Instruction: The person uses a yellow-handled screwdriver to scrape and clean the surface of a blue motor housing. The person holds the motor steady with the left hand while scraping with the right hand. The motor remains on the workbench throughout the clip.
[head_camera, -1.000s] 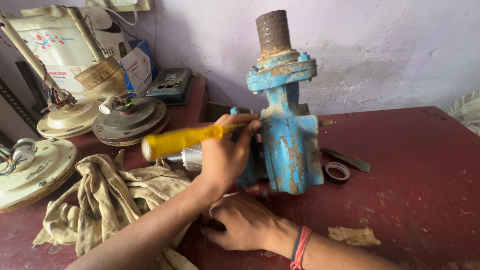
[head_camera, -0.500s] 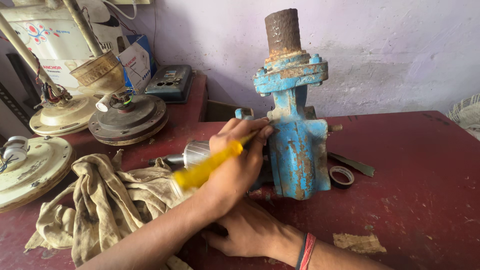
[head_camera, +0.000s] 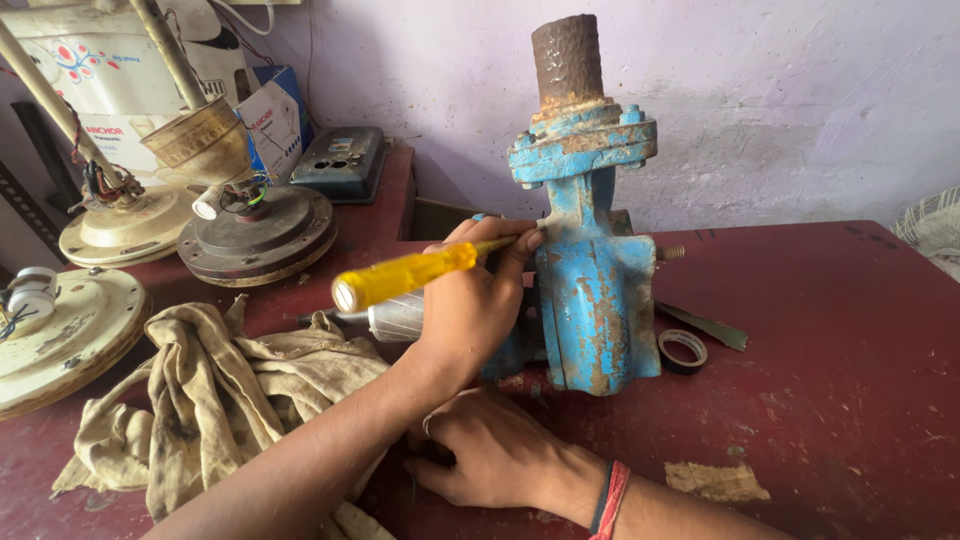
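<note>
Screwdriver (head_camera: 410, 276), just one, sat pinched in my left hand (head_camera: 478, 305) against the single blue pump (head_camera: 592, 290), tip hidden; my right hand (head_camera: 490, 448) lay flat below the pump, fingertips hidden.

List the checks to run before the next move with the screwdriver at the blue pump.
1. Left hand grips the yellow-handled screwdriver: ok.
2. Tip seated in a screw on the blue pump: cannot tell, fingers hide it.
3. Pump upright on the red table: ok.
4. Right hand bracing the pump: not ok, it rests on the table, off the pump.
5. Cloth and tape roll away from the tip: ok.
</note>
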